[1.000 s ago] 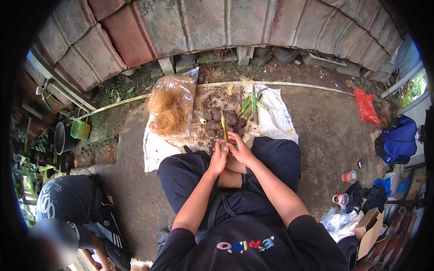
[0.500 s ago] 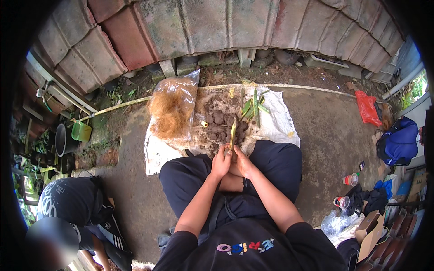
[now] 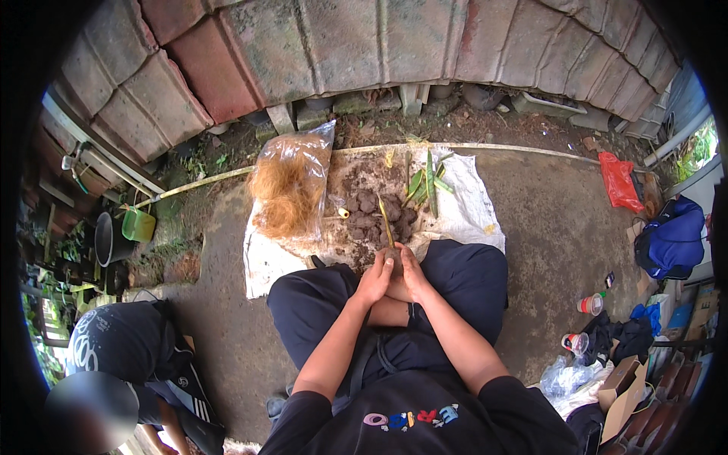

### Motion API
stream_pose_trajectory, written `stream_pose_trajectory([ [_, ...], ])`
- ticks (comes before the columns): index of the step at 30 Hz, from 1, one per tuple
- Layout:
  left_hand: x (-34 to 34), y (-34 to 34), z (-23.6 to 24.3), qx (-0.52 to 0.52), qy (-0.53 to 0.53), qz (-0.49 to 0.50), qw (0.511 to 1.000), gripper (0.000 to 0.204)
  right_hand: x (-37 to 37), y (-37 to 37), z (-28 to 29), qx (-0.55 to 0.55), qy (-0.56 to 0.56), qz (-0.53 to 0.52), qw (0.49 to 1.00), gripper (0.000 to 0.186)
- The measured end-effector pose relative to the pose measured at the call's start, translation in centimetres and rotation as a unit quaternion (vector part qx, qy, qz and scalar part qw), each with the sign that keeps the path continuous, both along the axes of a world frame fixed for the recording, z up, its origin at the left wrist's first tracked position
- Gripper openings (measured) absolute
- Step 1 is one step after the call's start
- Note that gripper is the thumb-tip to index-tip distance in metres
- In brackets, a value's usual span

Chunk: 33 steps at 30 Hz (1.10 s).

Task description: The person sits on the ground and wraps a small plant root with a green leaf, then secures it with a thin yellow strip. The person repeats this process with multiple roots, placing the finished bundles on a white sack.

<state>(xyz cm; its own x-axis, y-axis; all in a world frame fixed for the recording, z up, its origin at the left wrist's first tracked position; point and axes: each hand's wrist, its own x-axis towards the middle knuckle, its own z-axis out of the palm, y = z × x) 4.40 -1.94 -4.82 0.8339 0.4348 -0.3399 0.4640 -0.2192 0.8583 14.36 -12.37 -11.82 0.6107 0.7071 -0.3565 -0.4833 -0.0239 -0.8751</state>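
Hands, clock positions taken from them: left hand (image 3: 374, 281), fingers curled inward and partly closed; right hand (image 3: 412, 274), similarly cupped, the two together enclosing one soil lump (image 3: 393, 259) above the seated person's lap. Narrow yellow-green leaf (image 3: 386, 220) — one, rising from the soil lump, its tip leaning towards 11 o'clock.

Heap of dark soil clods (image 3: 365, 221), at 12 o'clock, on a soiled white cloth (image 3: 472, 199). Green leaf pieces (image 3: 431, 184), several, at 1 o'clock, same cloth. Clear plastic bag with brown fibre (image 3: 287, 189), at 10 o'clock, partly over the cloth. Small pale-yellow piece (image 3: 343, 213), between 10 and 11, beside the clods — kind too small to tell.

Red plastic bag (image 3: 620, 182), between 2 and 3, on the ground. Blue backpack (image 3: 672, 239), at 3. Co-worker (image 3: 121, 341), bent over, between 8 and 9.
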Motion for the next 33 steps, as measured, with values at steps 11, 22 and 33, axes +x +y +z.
stream_pose_trajectory([
  [11,-0.2,0.0,-1.0,0.064,0.006,-0.023,0.998,0.066,-0.3,0.4,0.1,-0.056,-0.024,-0.017,0.998,0.055],
  [22,0.1,0.4,-1.3,0.062,0.009,-0.011,0.998,0.063,-0.9,0.7,1.2,-0.043,-0.001,-0.015,0.999,0.064],
  [33,0.4,0.4,-0.7,0.045,0.008,-0.013,0.999,0.065,-0.1,0.8,0.3,-0.032,0.012,-0.023,0.999,0.061],
])
